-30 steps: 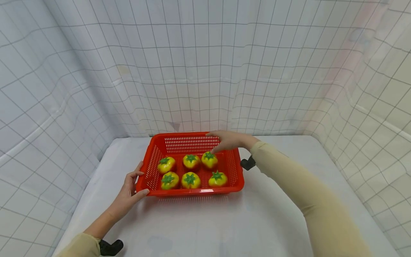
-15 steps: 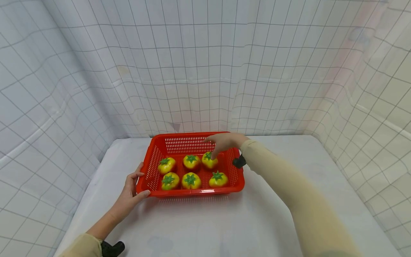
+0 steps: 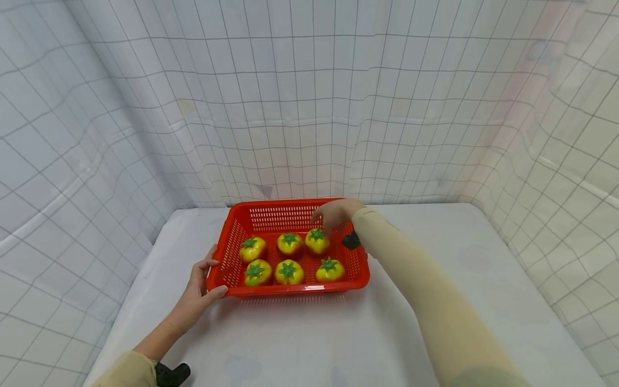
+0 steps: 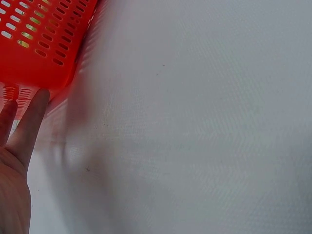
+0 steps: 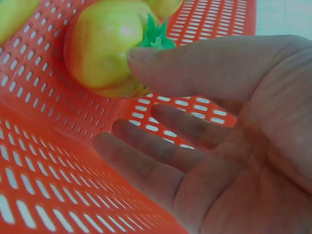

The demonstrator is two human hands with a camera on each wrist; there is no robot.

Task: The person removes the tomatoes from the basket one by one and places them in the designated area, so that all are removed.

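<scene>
- Basket [image 3: 290, 290]: one, red plastic, slotted walls, set on the white tabletop [image 3: 300, 344].
- Fruits: six, yellow shading to red, each with a green star-shaped leaf cap, lying inside the basket in two loose rows of three.
- Far-right fruit [image 3: 316, 243]: far row, right end, just beside the far-middle fruit [image 3: 289, 245]; we find it nearest the right hand.
- Near-right fruit [image 3: 330, 271]: near row, set apart from its neighbours.
- Right hand [image 3: 339, 212]: over the basket's far right part; grip apart, fingers spread. The thumb overlaps the far-right fruit in the right wrist view; we cannot tell whether it touches.
- Left hand [image 3: 193, 293]: grip clamped on the basket's near-left corner, thumb on the near rim, fingers along the left side.
- Sleeves [image 3: 425, 290]: two, beige; we note a black fitting [image 3: 351, 240] at the right wrist.
- Curtain [image 3: 309, 107]: white with dark grid lines, behind the tabletop.
</scene>
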